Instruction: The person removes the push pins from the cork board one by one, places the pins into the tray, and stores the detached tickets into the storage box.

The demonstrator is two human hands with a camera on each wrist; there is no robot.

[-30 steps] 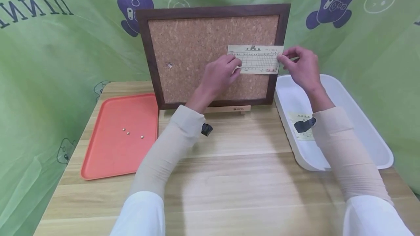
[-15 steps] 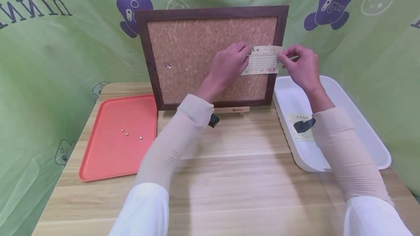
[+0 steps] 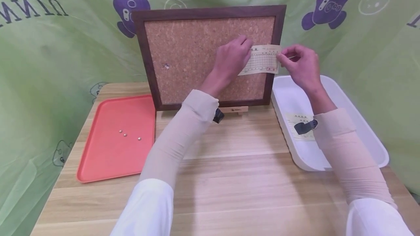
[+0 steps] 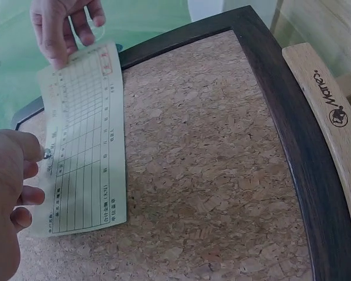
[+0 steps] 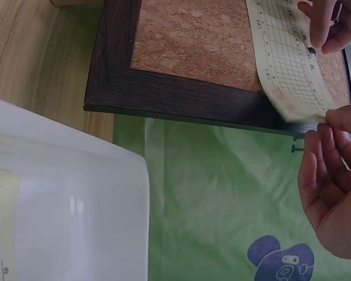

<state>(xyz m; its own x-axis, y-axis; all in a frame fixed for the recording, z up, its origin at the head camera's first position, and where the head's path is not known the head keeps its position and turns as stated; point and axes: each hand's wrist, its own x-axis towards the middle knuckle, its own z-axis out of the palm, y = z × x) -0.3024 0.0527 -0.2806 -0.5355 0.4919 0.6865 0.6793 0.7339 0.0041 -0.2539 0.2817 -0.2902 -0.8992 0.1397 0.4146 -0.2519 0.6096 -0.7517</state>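
Observation:
A printed paper form (image 3: pixel 262 60) lies against the cork board (image 3: pixel 190 61), partly over its right frame. My left hand (image 3: pixel 232 57) pinches a small metallic thumbtack (image 4: pixel 47 154) at the form's upper edge; in the head view the fingers hide the tack and the form's left part. In the right wrist view the tack (image 5: pixel 312 51) shows just under the left fingertips. My right hand (image 3: pixel 302 65) pinches the form's right edge between thumb and index finger. That end bends away from the board, as the right wrist view shows.
An orange tray (image 3: pixel 108 156) on the left holds three small round tacks (image 3: pixel 125 135). To the right, a white bin (image 3: pixel 361 134) contains another form (image 3: pixel 298 128). The board leans upright on a wooden stand (image 3: pixel 234 109). A shiny spot (image 3: pixel 167 66) marks the cork's left side.
My left hand has moved right and up from the form's left side to the tack at its top. My right hand stays at the right edge, where the form now curves more.

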